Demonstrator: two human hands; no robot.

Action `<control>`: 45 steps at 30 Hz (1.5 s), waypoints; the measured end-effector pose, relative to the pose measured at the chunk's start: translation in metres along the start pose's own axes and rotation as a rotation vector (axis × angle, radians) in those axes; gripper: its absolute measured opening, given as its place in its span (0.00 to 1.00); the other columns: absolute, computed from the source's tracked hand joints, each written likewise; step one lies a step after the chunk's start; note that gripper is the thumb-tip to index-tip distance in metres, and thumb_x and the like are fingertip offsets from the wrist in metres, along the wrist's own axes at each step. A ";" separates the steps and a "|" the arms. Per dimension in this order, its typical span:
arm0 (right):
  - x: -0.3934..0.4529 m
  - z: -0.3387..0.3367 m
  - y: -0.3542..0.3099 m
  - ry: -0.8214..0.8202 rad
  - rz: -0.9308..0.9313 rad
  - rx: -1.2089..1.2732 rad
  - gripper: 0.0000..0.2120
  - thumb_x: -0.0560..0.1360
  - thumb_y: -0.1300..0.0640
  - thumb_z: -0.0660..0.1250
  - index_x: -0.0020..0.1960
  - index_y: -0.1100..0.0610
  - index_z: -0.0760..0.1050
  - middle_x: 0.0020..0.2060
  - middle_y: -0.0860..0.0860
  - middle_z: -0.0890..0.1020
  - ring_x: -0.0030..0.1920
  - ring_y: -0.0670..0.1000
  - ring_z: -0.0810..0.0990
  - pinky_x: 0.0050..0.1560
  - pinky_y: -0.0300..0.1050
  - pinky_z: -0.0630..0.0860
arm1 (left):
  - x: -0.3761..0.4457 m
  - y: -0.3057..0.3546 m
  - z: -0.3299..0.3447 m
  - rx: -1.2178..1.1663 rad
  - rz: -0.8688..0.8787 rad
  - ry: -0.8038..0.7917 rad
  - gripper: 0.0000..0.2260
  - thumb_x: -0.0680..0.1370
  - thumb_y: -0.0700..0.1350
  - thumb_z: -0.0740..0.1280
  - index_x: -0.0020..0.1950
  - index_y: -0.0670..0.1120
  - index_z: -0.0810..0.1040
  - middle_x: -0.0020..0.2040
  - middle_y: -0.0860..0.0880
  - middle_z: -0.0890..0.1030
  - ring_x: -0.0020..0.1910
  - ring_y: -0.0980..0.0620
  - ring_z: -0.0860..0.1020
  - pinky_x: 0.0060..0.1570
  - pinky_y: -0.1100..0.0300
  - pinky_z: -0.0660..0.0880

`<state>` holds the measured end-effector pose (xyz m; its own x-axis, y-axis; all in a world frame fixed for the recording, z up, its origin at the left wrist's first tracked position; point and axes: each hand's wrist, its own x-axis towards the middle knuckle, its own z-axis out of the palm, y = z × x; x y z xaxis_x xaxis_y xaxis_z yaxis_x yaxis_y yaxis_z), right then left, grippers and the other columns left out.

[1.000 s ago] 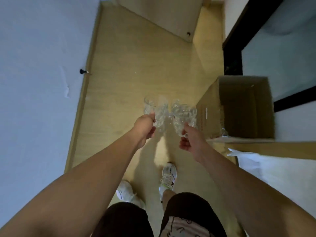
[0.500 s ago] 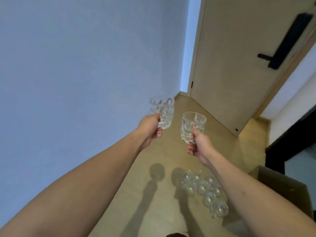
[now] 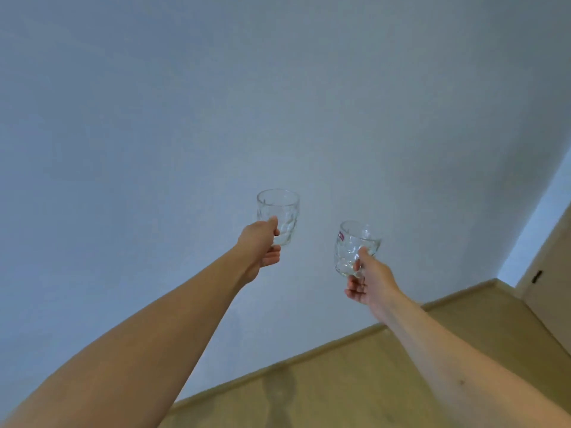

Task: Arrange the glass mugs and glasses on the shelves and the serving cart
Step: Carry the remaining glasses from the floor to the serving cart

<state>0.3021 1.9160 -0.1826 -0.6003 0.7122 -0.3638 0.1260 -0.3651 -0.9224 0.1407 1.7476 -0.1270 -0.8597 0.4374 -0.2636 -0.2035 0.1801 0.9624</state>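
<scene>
Both mugs are up in the air in front of a plain wall [image 3: 185, 103], so a slip would send glass down onto the wooden floor [image 3: 386, 381], where it could break. That could happen if a hand loosens while the person walks or turns. The two mugs are near each other but apart, and swinging the arms could knock them together. The left hand [image 3: 261, 247] holds the left glass mug [image 3: 279, 216] with its thumb pressed on the side and fingers curled under and behind; the mug sticks up above the fist. The right hand [image 3: 369, 284] grips the right glass mug [image 3: 352, 248], which has a small red label, from behind and below. No shelf or cart shows here.
</scene>
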 end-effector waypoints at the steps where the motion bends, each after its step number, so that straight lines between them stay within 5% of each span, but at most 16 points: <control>1: -0.004 0.023 0.002 -0.047 -0.002 -0.011 0.18 0.82 0.41 0.61 0.42 0.54 0.71 0.30 0.53 0.74 0.30 0.52 0.73 0.37 0.48 0.78 | -0.005 0.000 -0.026 -0.014 0.003 0.045 0.16 0.82 0.57 0.63 0.49 0.44 0.77 0.46 0.40 0.80 0.41 0.46 0.80 0.49 0.51 0.84; 10: -0.063 0.221 0.042 -0.453 0.053 -0.145 0.19 0.81 0.41 0.63 0.40 0.54 0.71 0.27 0.52 0.74 0.29 0.51 0.74 0.34 0.46 0.79 | -0.089 -0.028 -0.239 -0.126 -0.003 0.471 0.15 0.82 0.56 0.63 0.50 0.44 0.77 0.46 0.39 0.81 0.41 0.45 0.81 0.43 0.55 0.83; 21: -0.159 0.422 0.095 -0.959 0.120 -0.333 0.19 0.82 0.41 0.62 0.42 0.56 0.71 0.30 0.54 0.73 0.29 0.52 0.72 0.36 0.47 0.80 | -0.199 -0.068 -0.406 -0.273 -0.038 1.010 0.15 0.82 0.56 0.63 0.49 0.44 0.77 0.43 0.40 0.80 0.38 0.46 0.80 0.34 0.58 0.81; 26: -0.199 0.492 0.113 -1.171 0.126 -0.411 0.20 0.82 0.41 0.61 0.42 0.56 0.71 0.31 0.54 0.74 0.29 0.52 0.73 0.35 0.47 0.80 | -0.235 -0.076 -0.453 -0.341 -0.027 1.217 0.16 0.83 0.56 0.63 0.48 0.44 0.77 0.39 0.41 0.79 0.34 0.47 0.78 0.31 0.59 0.80; 30: -0.226 0.532 0.125 -1.308 0.123 -0.468 0.20 0.82 0.41 0.61 0.43 0.57 0.71 0.30 0.54 0.75 0.28 0.51 0.72 0.33 0.46 0.80 | -0.260 -0.083 -0.481 -0.403 -0.040 1.338 0.16 0.82 0.57 0.63 0.47 0.45 0.77 0.43 0.40 0.79 0.37 0.46 0.80 0.41 0.53 0.83; 36: -0.272 0.574 0.148 -1.479 0.133 -0.537 0.21 0.82 0.40 0.60 0.43 0.56 0.71 0.29 0.53 0.74 0.26 0.50 0.71 0.33 0.46 0.79 | -0.301 -0.096 -0.501 -0.450 -0.065 1.506 0.17 0.82 0.58 0.64 0.48 0.44 0.78 0.39 0.40 0.81 0.36 0.45 0.80 0.32 0.57 0.80; 45: -0.356 0.608 0.197 -1.725 0.192 -0.600 0.21 0.82 0.40 0.61 0.48 0.58 0.73 0.31 0.55 0.75 0.29 0.51 0.74 0.35 0.48 0.79 | -0.366 -0.132 -0.530 -0.513 -0.082 1.705 0.17 0.82 0.58 0.63 0.48 0.45 0.78 0.38 0.41 0.80 0.36 0.46 0.79 0.33 0.58 0.80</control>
<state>0.0604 1.2264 -0.1560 -0.5433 -0.7871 -0.2922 0.2822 0.1566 -0.9465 0.2341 1.0964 -0.1225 -0.2589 -0.9261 -0.2745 -0.0914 -0.2594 0.9614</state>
